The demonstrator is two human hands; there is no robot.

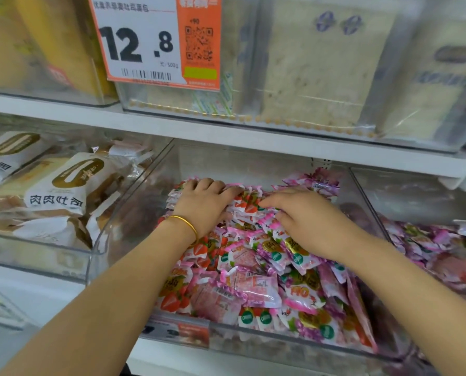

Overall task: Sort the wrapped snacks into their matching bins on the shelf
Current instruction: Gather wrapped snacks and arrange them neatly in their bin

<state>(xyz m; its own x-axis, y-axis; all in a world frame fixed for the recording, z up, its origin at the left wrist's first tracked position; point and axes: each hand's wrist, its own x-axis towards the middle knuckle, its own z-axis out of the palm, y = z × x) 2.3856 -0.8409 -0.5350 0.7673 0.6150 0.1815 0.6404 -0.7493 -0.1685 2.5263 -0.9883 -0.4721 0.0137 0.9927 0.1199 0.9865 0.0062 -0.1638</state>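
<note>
- Front: clear middle bin [280, 346] heaped w/ pink wrapped snacks, strawberry & grape mixed, lying every which way.
- Grape packets [294, 253] lie under and just beside the right hand [307, 221], which is flat on the heap, fingers near straight, pointing left, holding nothing visible.
- Left hand [204, 204], gold bangle [185, 223], has fingers curled over upright strawberry packets [249, 206] at back; seems to grip them.
- Right-side bin [416, 194] holds purple packs, so the right hand is nearer; prob. its job.
- Far: price tag [139, 42] on the upper shelf.
</note>
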